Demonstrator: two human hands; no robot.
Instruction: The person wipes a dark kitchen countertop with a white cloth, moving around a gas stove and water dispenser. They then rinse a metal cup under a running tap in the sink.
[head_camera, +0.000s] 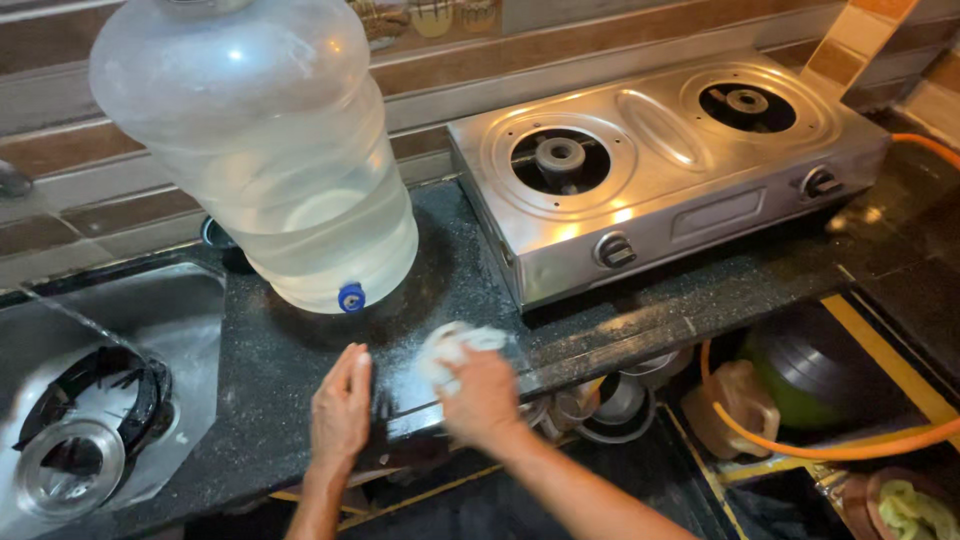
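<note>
You are standing at a dark speckled kitchen counter (300, 360) set against a tiled wall, with a steel sink (150, 310) at its left end and open shelves of pots below the front edge. A big clear water jug (270, 150) with a blue tap (351, 297) stands at the back, and a two-burner steel stove (660, 170) sits to its right, both burners bare.

Your right hand (480, 395) is closed around a bunched white cloth (455, 350), pressing it onto the counter just in front of the jug and near the stove's left corner. Your left hand (342, 405) rests edge-down on the counter beside it, fingers straight and together, gripping nothing.

A pale, smeared patch shows on the counter around the cloth, so the wiping looks to be under way here. By my judgement the strip in front of the stove and the part toward the sink look less worked, though glare makes that hard to settle.

The black burner grates (95, 395) lie in the sink with a round steel piece. The counter under the jug and stove is hidden, the sink's left side is cut off, and the shelf items below are too dim to name beyond an orange hose (800, 448) and a green pot (800, 380).
</note>
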